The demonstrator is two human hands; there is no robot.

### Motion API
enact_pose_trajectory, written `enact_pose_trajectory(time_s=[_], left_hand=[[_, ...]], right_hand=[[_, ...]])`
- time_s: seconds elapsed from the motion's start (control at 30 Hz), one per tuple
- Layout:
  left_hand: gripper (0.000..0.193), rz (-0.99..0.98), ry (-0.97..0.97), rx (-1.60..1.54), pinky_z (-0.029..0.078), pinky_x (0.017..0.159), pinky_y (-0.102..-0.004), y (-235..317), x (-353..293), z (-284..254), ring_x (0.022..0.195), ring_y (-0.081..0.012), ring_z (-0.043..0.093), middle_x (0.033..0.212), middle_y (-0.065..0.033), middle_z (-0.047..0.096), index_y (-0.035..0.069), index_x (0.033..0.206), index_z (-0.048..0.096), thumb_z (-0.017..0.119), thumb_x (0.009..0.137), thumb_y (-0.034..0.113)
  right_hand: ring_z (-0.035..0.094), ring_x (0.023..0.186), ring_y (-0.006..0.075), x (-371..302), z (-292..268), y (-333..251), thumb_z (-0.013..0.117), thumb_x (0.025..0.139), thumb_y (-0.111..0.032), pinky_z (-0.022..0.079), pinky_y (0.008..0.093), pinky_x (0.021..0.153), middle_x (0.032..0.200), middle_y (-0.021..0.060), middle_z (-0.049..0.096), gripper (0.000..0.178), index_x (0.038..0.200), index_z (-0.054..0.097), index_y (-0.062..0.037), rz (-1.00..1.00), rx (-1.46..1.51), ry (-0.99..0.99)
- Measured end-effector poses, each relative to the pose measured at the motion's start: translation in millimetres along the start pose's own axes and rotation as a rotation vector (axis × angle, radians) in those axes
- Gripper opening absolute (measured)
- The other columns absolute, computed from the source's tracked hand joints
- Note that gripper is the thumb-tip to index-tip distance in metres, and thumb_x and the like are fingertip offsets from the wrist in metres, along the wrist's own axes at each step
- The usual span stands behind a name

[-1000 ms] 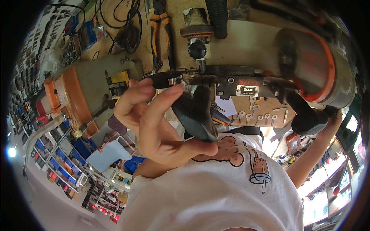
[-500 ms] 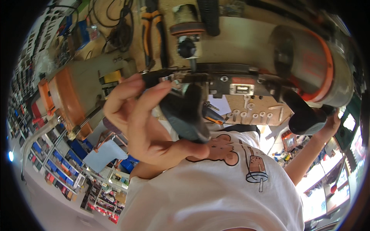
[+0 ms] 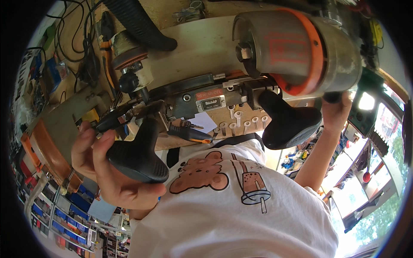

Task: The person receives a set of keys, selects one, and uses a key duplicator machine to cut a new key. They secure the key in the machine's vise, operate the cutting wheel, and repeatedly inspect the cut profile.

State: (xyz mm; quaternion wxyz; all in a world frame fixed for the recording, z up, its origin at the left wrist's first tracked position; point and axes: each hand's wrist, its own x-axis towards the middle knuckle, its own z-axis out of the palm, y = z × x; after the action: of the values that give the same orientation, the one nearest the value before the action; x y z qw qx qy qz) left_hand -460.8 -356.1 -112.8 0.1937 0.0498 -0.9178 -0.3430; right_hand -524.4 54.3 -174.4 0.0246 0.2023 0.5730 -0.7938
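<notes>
A bench machine with a grey motor drum ringed in orange (image 3: 297, 47) fills the upper view. From its dark metal body (image 3: 202, 96) two black saddle-shaped knobs hang down. My left hand (image 3: 105, 174) wraps around the left black knob (image 3: 137, 155), and its fingertips press a thin dark lever (image 3: 109, 124) above it. My right hand (image 3: 337, 114) reaches up behind the right black knob (image 3: 288, 122) and closes on a small black handle (image 3: 332, 98) under the drum. A white printed T-shirt (image 3: 241, 215) fills the lower middle.
A black ribbed hose (image 3: 137, 26) curves over the wooden board (image 3: 202, 47) behind the machine. A screwdriver with an orange-black grip (image 3: 189, 134) and a row of pale pegs (image 3: 245, 124) lie below the body. Cables and pliers hang top left; shelves of parts stand bottom left.
The machine now sits larger and closer in view. My left hand has slid down and left along the knob. My right hand has moved up from the right knob toward the drum.
</notes>
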Motion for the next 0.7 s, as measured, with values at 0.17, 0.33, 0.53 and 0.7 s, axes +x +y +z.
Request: enact_pose_trajectory(time_s=[0.17, 0.33, 0.53, 0.7], left_hand=[[0.090, -0.050, 0.022, -0.030, 0.031, 0.099, -0.0416, 2.4, -1.2, -1.1, 0.115, -0.0301, 0.040, 0.114, -0.0183, 0.043, -0.008, 0.111, 0.050, 0.041, 0.073, 0.073], [0.080, 0.005, -0.018, 0.043, 0.033, 0.097, -0.0460, 0.4, 2.4, 0.9, 0.112, -0.0349, 0.041, 0.114, -0.0220, 0.042, -0.010, 0.111, 0.051, 0.031, 0.084, 0.063], [0.089, -0.051, 0.007, 0.050, 0.033, 0.097, -0.0461, 2.5, 2.1, 1.9, 0.112, -0.0337, 0.042, 0.114, -0.0198, 0.043, -0.010, 0.111, 0.051, 0.036, 0.078, 0.071], [0.092, -0.105, 0.044, 0.024, 0.034, 0.097, -0.0458, 7.4, 1.8, 3.7, 0.113, -0.0332, 0.042, 0.114, -0.0189, 0.043, -0.010, 0.113, 0.050, 0.037, 0.076, 0.073]], right_hand=[[0.045, 0.114, 0.0195, 0.9, 3.3, -0.4, 0.047, 0.086, -0.027, 0.031, 0.0390, 0.097, 0.120, 0.0066, 0.050, 0.046, 0.126, 0.040, -0.0049, -0.007, 0.025, -0.113], [0.053, 0.103, 0.0172, 0.8, 10.9, 1.7, 0.042, 0.093, -0.033, 0.041, 0.0344, 0.087, 0.110, 0.0053, 0.056, 0.039, 0.120, 0.047, -0.0050, 0.018, -0.131, 0.136], [0.055, 0.099, 0.0159, 4.6, 10.4, 0.0, 0.040, 0.094, -0.033, 0.044, 0.0333, 0.083, 0.109, 0.0048, 0.056, 0.039, 0.118, 0.048, -0.0043, 0.030, -0.230, 0.197], [0.054, 0.101, 0.0169, 2.6, 19.1, -1.9, 0.040, 0.094, -0.035, 0.043, 0.0340, 0.086, 0.112, 0.0055, 0.055, 0.041, 0.121, 0.046, -0.0041, 0.007, -0.203, 0.211]])
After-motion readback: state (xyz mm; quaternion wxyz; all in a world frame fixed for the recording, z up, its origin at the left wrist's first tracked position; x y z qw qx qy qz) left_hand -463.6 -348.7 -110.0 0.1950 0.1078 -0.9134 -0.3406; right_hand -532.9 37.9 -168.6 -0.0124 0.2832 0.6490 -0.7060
